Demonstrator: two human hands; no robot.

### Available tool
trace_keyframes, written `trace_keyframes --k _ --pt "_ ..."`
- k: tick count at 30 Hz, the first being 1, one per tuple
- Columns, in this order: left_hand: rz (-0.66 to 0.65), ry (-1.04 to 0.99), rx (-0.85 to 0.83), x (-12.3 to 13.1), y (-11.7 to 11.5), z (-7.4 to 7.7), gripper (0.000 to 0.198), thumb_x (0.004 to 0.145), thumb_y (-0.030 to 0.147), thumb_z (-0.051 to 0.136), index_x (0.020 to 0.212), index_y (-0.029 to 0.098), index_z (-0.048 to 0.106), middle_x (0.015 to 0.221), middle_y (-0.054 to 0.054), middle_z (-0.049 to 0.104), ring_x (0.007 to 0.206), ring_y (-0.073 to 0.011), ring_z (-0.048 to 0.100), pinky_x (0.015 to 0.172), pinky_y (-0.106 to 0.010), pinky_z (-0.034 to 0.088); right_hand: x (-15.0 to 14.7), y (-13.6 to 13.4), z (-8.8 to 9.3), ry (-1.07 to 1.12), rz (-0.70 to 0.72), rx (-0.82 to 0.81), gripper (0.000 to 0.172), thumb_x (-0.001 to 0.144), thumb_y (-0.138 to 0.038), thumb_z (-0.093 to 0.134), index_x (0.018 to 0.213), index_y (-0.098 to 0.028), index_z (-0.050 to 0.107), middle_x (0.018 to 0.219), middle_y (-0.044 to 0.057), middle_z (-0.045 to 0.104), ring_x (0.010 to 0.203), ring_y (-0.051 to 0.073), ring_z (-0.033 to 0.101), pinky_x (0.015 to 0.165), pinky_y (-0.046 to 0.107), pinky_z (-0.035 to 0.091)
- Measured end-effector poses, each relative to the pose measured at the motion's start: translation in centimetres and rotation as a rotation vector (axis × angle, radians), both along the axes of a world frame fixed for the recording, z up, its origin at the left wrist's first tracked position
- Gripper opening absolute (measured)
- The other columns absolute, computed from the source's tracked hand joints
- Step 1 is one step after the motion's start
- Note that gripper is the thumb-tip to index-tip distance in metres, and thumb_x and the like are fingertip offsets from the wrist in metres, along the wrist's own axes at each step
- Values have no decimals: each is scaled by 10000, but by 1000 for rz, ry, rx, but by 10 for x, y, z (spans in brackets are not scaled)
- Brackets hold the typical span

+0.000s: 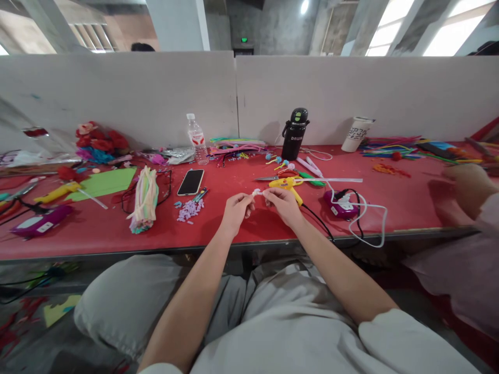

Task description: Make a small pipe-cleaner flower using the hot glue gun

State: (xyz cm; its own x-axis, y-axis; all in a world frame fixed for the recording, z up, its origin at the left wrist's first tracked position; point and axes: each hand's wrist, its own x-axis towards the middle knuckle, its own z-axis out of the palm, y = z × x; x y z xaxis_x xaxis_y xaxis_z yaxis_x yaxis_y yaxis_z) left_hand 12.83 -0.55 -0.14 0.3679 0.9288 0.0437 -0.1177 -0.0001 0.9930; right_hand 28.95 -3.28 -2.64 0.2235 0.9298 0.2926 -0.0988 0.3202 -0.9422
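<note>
Above the red table (218, 228), my left hand (237, 210) and my right hand (284, 203) are close together, both with fingers pinched. Between their fingertips is a small pale, whitish-lilac piece (257, 192), too small to make out its kind. Both hands appear to grip it, one at each side. Just behind my right hand lies a yellow glue gun (289, 183) with a clear glue stick (331, 179) sticking out of its back. Left of my left hand is a pile of short lilac pieces (190, 210), with a small cutter knife (200, 195) beside it.
A phone (191, 182) and a bundle of pale pipe cleaners (144, 200) lie to the left. A water bottle (197, 140) and a black flask (295, 135) stand behind. At right are a purple power strip (340, 206) with looping cables and another person's arm (473, 189).
</note>
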Motion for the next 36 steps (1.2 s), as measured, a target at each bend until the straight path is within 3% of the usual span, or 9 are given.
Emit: trace_keyframes --k 19,25,30,36 --pt "-60 34 -7 0 -2 -1 245 770 353 635 643 151 579 559 -4 551 443 -64 428 442 -207 302 0 -4 6 -282 -61 41 322 836 -497 614 745 -189 627 580 -23 502 536 119 440 521 264 351" --pt "-84 -3 -46 -1 -1 -1 236 762 346 636 643 149 583 560 -5 552 439 -64 433 441 -206 300 -1 -6 8 -289 -143 32 351 814 -509 639 685 -186 600 560 -28 481 517 112 415 499 263 326" --pt "-78 -37 -80 -2 -1 0 242 753 348 642 633 147 577 550 -2 539 433 -63 422 429 -204 280 1 -6 6 -158 -165 50 329 797 -497 657 698 -192 584 565 -31 491 530 117 440 528 264 374" --pt "-101 -26 -31 -2 -2 1 244 754 363 657 659 149 591 572 -3 549 444 -62 429 438 -209 285 -2 -9 8 -286 -148 73 312 773 -479 684 708 -185 599 624 -15 519 554 116 433 529 269 364"
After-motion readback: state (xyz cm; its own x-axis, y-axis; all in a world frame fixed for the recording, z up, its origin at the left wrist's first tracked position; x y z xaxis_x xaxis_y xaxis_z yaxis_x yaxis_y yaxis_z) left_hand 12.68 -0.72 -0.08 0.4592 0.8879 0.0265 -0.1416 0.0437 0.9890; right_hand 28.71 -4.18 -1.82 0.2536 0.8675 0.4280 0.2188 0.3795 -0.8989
